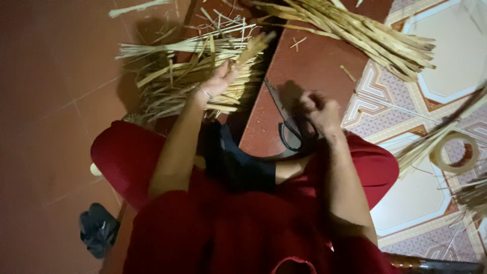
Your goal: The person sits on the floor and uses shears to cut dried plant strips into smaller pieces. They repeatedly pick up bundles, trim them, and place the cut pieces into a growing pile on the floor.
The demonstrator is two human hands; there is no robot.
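I sit on the floor in red clothes. My left hand [223,76] reaches forward and grips a pale dried stalk [252,48] over a heap of dry straw strips [182,76]. A thin bracelet circles that wrist. My right hand [318,109] is closed in a fist just right of black-handled scissors [284,119], which lie on a red step; what it holds is hidden. A dark sock covers my foot [238,160] between my knees.
A second bundle of straw [365,35] lies at the top right, partly on patterned tiles [436,198]. A roll of pale tape [456,152] rests on more strips at the right. A dark crumpled cloth [99,228] sits at the lower left on red floor.
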